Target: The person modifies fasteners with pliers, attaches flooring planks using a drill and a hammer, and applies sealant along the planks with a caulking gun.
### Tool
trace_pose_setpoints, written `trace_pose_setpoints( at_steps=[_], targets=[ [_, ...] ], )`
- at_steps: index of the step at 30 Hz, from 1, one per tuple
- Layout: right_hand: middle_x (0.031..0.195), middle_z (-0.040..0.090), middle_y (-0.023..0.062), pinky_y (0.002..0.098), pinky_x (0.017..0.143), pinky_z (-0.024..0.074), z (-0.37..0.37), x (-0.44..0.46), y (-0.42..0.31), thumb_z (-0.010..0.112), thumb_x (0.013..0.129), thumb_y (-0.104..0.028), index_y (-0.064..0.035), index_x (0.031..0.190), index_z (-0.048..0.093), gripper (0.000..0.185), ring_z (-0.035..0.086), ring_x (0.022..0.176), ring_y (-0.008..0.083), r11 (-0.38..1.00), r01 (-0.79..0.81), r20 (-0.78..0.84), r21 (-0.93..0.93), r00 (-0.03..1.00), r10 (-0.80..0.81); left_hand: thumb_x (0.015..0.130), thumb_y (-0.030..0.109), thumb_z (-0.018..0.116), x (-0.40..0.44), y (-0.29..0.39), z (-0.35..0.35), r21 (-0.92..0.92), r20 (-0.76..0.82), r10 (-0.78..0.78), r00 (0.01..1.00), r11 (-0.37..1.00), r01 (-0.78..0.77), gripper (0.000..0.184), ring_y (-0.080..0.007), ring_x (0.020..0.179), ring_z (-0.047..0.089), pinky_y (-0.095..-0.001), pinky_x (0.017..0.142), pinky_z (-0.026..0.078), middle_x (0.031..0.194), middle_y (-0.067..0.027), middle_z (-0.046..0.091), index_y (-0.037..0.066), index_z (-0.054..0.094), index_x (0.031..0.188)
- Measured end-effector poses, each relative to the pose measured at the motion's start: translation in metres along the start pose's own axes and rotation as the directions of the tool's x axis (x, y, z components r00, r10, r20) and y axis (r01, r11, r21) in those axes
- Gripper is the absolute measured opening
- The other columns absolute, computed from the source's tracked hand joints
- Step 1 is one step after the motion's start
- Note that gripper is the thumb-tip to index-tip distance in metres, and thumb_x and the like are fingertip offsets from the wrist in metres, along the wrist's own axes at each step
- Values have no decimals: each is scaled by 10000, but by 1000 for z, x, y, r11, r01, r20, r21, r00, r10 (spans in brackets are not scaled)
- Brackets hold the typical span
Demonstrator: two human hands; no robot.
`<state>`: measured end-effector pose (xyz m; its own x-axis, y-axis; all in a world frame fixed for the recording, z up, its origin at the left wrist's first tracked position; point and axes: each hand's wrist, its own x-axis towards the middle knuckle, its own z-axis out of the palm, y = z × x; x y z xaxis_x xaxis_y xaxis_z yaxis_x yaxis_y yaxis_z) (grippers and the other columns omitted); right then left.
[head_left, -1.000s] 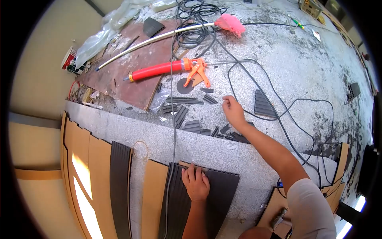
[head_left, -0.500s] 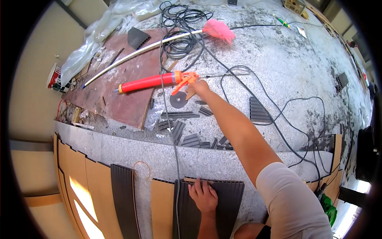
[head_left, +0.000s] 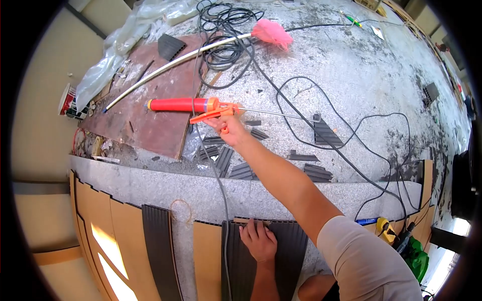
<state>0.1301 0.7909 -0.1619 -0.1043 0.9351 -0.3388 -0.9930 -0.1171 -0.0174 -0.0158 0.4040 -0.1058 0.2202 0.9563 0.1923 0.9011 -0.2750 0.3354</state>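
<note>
My right hand (head_left: 230, 130) is wrapped round the orange handle of a caulking gun (head_left: 178, 105) with a red barrel. The gun is level, its nozzle end to the left and its metal rod pointing right. Below, my left hand (head_left: 260, 243) lies on a dark ribbed panel (head_left: 288, 251), its fingers out at the panel's upper end beside a thin tan strip (head_left: 243, 219). Left of it is a tan panel (head_left: 207, 256). A black cable (head_left: 219, 183) runs down over the panels, close to my left hand.
Dark panel offcuts (head_left: 223, 161) are scattered on the floor beyond the ledge (head_left: 140, 178). Further off lie a coiled black cable (head_left: 223, 57), a white pole with a pink head (head_left: 271, 34) and a reddish board (head_left: 145, 125). A yellow tool (head_left: 385, 231) is at right.
My right hand has drawn the caulking gun nearer and a little left, and its handle now swings out to the left. My left hand stays on the panel.
</note>
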Motion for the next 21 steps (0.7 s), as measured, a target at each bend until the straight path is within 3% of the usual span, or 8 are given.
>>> trace_pose_setpoints(
  at_steps=[2, 3, 4, 6, 7, 9, 15, 21],
  targets=[
    [1526, 413, 404, 181, 500, 365, -2, -6, 25, 401, 796, 129, 133, 1436, 364, 642, 648, 833, 101, 998, -36, 41, 51, 999, 34, 955, 132, 591, -1, -1, 0, 3, 2, 8, 1000, 1000, -8, 261, -432, 1286, 502, -598, 1181, 379, 1362, -191, 595, 16, 682, 1170],
    [1542, 392, 398, 186, 491, 342, 10, -20, 37, 408, 781, 123, 135, 1430, 352, 651, 481, 699, 52, 996, -28, -10, 84, 1000, 29, 961, 135, 589, -1, 0, 1, 5, -9, 11, 1000, 1000, -11, 264, -429, 1286, 503, -597, 1180, 380, 1361, -190, 595, 16, 681, 1178],
    [1544, 398, 378, 179, 511, 365, 15, -31, 48, 406, 794, 123, 110, 1415, 372, 622, 621, 912, 84, 996, -11, 23, 89, 1000, 9, 961, 135, 589, -1, -1, 3, 4, -5, 8, 1000, 1000, -7, 264, -429, 1286, 503, -597, 1180, 380, 1361, -190, 595, 16, 681, 1178],
    [1554, 410, 339, 173, 532, 380, 18, -48, 68, 416, 812, 129, 70, 1416, 388, 607, 615, 1250, 202, 998, 20, 140, 59, 990, -28, 966, 143, 590, -2, -3, 3, -9, -22, 20, 1000, 1000, -20, 272, -418, 1287, 505, -596, 1180, 380, 1363, -185, 595, 14, 679, 1189],
    [1554, 410, 339, 173, 532, 380, 17, -60, 72, 416, 812, 129, 70, 1416, 388, 607, 615, 1250, 202, 998, 15, 136, 61, 990, -23, 951, 145, 614, -1, -2, 2, -5, -16, 13, 1000, 1000, -13, 263, -413, 1278, 514, -593, 1181, 383, 1354, -178, 600, 24, 683, 1174],
    [1561, 411, 303, 174, 547, 394, 29, -90, 75, 425, 844, 138, 28, 1425, 394, 592, 446, 1492, 334, 998, -8, 175, 66, 985, -4, 938, 144, 627, -3, -3, 2, -10, -16, 6, 1000, 1000, -6, 260, -412, 1273, 519, -591, 1181, 385, 1351, -172, 599, 32, 683, 1166],
    [1510, 492, 217, 202, 530, 381, 77, -245, 36, 436, 887, 150, -79, 1493, 295, 664, 512, 1458, 344, 962, 177, 48, -206, 984, -171, 904, 132, 648, -1, -6, 1, -72, -49, -4, 999, 997, 1, 242, -402, 1240, 538, -588, 1181, 387, 1284, -167, 603, 45, 680, 1127],
    [1454, 537, 192, 189, 506, 344, 90, -385, -33, 422, 834, 175, -51, 1221, 457, 449, 499, 1473, 341, 842, 309, 28, -442, 943, -332, 897, 130, 646, -3, -6, 2, -69, -97, 14, 995, 997, -20, 212, -405, 1243, 535, -584, 1186, 381, 1307, -177, 599, 28, 678, 1080]
  ],
)
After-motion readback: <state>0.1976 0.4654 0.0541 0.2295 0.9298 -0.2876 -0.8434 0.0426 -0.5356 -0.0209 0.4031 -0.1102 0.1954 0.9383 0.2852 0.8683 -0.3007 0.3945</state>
